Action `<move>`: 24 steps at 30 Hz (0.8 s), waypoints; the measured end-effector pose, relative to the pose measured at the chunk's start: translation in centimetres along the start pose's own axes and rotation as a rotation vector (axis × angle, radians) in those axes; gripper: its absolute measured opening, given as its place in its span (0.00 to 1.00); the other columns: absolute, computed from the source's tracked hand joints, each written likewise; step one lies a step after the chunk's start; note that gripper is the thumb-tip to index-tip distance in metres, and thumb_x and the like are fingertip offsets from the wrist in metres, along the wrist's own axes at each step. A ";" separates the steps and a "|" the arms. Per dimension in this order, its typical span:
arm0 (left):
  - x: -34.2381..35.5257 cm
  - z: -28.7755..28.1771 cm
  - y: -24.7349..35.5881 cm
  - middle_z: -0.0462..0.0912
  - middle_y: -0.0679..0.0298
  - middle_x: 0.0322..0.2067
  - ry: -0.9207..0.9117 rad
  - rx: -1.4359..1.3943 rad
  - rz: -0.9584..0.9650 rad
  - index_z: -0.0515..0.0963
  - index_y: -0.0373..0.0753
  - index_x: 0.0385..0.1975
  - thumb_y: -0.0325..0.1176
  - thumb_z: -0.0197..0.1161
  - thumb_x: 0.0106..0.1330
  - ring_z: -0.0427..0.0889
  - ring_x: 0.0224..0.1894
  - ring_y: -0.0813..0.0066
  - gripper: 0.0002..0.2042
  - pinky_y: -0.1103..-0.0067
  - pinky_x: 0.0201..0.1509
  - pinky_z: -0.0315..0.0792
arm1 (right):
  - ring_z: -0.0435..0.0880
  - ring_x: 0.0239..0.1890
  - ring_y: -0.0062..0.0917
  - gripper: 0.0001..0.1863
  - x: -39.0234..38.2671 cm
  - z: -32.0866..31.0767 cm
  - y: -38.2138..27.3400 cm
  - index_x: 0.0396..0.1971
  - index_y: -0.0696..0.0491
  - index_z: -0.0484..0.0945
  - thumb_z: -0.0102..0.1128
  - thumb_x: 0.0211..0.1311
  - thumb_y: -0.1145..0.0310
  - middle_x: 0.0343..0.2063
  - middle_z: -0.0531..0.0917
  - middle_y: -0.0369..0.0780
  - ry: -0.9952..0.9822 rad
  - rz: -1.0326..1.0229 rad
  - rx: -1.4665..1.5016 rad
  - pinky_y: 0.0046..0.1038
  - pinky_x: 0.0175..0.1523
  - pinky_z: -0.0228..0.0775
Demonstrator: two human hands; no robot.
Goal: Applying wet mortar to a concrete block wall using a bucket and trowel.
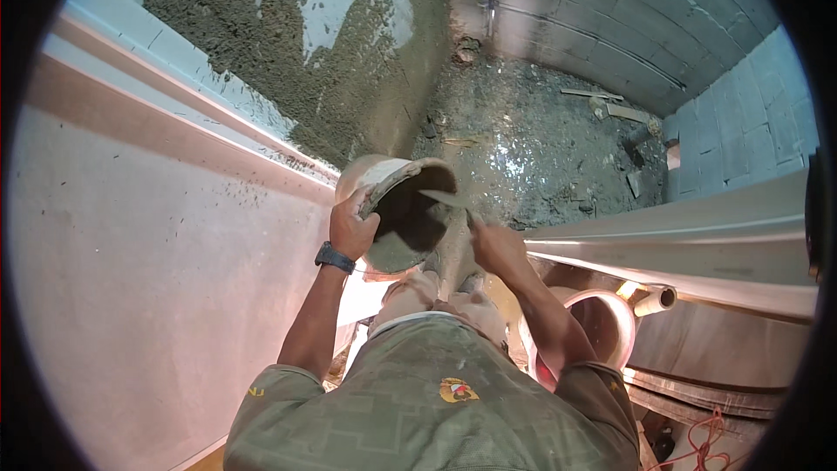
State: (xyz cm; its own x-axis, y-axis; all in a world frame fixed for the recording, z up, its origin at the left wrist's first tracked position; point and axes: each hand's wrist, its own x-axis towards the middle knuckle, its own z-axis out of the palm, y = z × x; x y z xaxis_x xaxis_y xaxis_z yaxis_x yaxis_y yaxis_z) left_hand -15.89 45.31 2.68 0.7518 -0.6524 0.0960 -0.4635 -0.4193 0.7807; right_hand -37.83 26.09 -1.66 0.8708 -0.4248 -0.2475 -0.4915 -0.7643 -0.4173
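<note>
My left hand (pixel 353 225), below a dark wristwatch, is closed around the rim of a mortar-smeared bucket (pixel 366 176). The bucket is tilted, with its mouth facing me and its inside in deep shadow. Closed on a handle, my right hand (pixel 499 249) holds a trowel (pixel 445 199), its pale blade reaching over the bucket's mouth. Grey wet mortar (pixel 331 118) is spread roughly on the wall beyond the bucket, leaving pale patches bare.
On my left stands a smooth pale wall (pixel 157 270) with a ledge. The wet, debris-strewn floor (pixel 523 148) ahead holds wood scraps (pixel 628 113). A block wall with pipes (pixel 491 0) rises behind. By my right arm are a round tub (pixel 602 318) and a pipe end (pixel 658 301).
</note>
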 end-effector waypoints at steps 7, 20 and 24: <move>1.0 1.9 4.4 0.83 0.45 0.38 0.086 0.080 0.256 0.76 0.31 0.49 0.23 0.55 0.48 0.84 0.42 0.58 0.23 0.73 0.47 0.75 | 0.82 0.31 0.51 0.12 2.5 -1.0 -1.2 0.37 0.61 0.74 0.51 0.57 0.69 0.26 0.82 0.55 -0.034 -0.152 0.129 0.50 0.35 0.72; 0.1 4.5 5.5 0.82 0.44 0.38 0.014 0.029 0.307 0.76 0.38 0.51 0.26 0.61 0.49 0.83 0.40 0.49 0.24 0.68 0.44 0.77 | 0.70 0.12 0.17 0.17 0.1 3.0 1.4 0.51 0.54 0.68 0.49 0.70 0.59 0.19 0.73 0.35 -1.082 0.593 2.184 0.18 0.14 0.63; 1.3 3.0 2.6 0.82 0.57 0.40 0.173 -0.381 -0.061 0.73 0.29 0.50 0.21 0.54 0.52 0.79 0.43 0.76 0.21 0.79 0.49 0.72 | 0.70 0.12 0.17 0.17 -2.6 0.5 0.0 0.53 0.53 0.67 0.48 0.70 0.61 0.19 0.71 0.35 -0.779 0.168 2.115 0.17 0.14 0.63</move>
State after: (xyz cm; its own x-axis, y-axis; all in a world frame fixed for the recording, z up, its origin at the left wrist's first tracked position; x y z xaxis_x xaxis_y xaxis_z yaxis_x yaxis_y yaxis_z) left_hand -17.55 41.45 2.98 0.8550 -0.5047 0.1192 -0.2333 -0.1689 0.9576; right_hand -40.09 27.47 -1.41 0.9203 0.2054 -0.3330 -0.3006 0.9160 -0.2657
